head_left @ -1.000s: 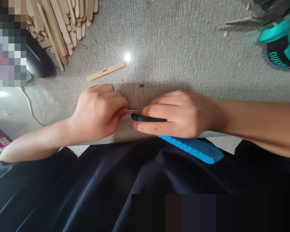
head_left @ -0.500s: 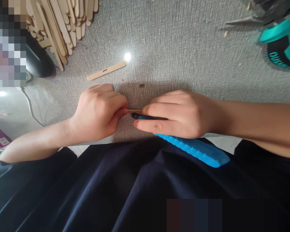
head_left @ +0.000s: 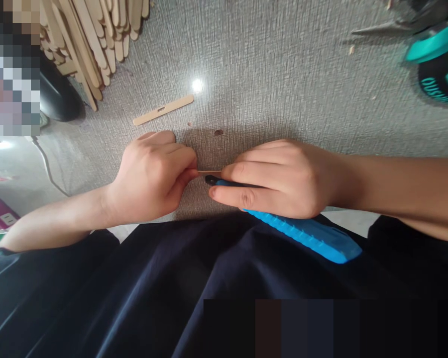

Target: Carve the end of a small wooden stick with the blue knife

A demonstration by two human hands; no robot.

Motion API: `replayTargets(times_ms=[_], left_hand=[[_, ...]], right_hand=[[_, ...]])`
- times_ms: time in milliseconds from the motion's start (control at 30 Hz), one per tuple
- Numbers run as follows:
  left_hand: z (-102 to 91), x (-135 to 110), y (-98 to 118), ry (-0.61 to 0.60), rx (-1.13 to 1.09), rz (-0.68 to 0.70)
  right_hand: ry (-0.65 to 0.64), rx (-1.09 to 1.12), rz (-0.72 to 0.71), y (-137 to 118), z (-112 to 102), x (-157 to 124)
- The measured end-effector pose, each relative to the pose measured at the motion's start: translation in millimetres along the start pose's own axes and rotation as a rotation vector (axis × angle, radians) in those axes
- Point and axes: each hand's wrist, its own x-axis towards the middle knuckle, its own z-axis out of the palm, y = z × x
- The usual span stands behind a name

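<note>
Between thumb and fingers, my left hand (head_left: 153, 174) pinches one end of a thin wooden craft stick (head_left: 210, 172), seen edge-on. My right hand (head_left: 276, 179) is closed around a blue utility knife (head_left: 306, 238) with a black tip, its ribbed handle slanting down to the right over my dark shirt. The knife's tip lies close below the stick, and my right fingers touch the stick's other end; the blade is hidden. Beyond my left hand, another craft stick (head_left: 171, 108) with a small slot near its middle lies on the table.
A pile of craft sticks (head_left: 93, 40) is at the upper left beside a black rounded object (head_left: 61, 97). Pliers with teal and black handles (head_left: 433, 64) rest at the upper right. A white cable (head_left: 47, 161) runs along the left. Small wood chips (head_left: 218, 133) dot the grey table (head_left: 283, 89).
My right hand and the utility knife have shifted slightly right and down. My left hand stays almost in place, still pinching the craft stick.
</note>
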Motion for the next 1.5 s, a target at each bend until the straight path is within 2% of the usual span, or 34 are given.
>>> replayTargets(times_ms=[333,567,833,1033,1167,1500], left_hand=[[1.1,-1.1,-1.5,0.032,0.003,0.018],[1.7,-1.5,-1.6,0.0,0.005,0.005],[3.1,-2.1,-3.5,0.017,0.0,0.013],[-1.4,-2.3,-4.7,-0.036,-0.036,-0.005],[-2.8,-1.6,-4.4,-0.008,-0.012,0.01],[-3.3,1.7,-3.1,-0.049,-0.064,-0.037]], right_hand=[[0.004,-0.023,-0.015,-1.6,-2.1,-2.2],[0.004,-0.019,-0.027,0.2,-2.5,-4.8],[0.024,-0.026,-0.027,0.8,-1.9,-7.7],[0.049,-0.069,-0.135,6.3,0.4,-13.2],[0.075,-0.019,-0.187,6.8,-0.3,-16.0],[0.047,-0.137,-0.141,5.7,5.5,-9.1]])
